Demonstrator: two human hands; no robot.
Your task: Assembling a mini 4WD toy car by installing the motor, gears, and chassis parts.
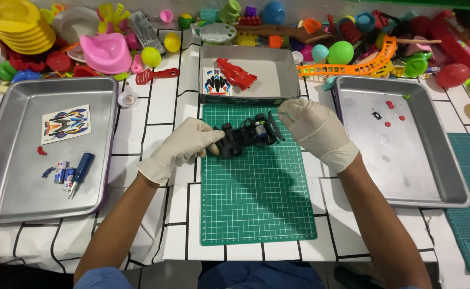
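A black toy car chassis [244, 137] with wheels is held above the green cutting mat [256, 198]. My left hand [184, 147], in a pale glove, grips its left end. My right hand [312, 128], also gloved, pinches its right end near a small motor part. A red car body shell [236, 74] and a sticker sheet [216, 82] lie in the small grey box [277, 80] just beyond the mat.
The left metal tray [10, 176] holds a sticker sheet [66, 123], a blue screwdriver [80, 171], batteries [63, 172] and small parts. The right metal tray [433, 176] holds small red pieces [389, 105]. Colourful plastic toys [106, 51] crowd the far edge.
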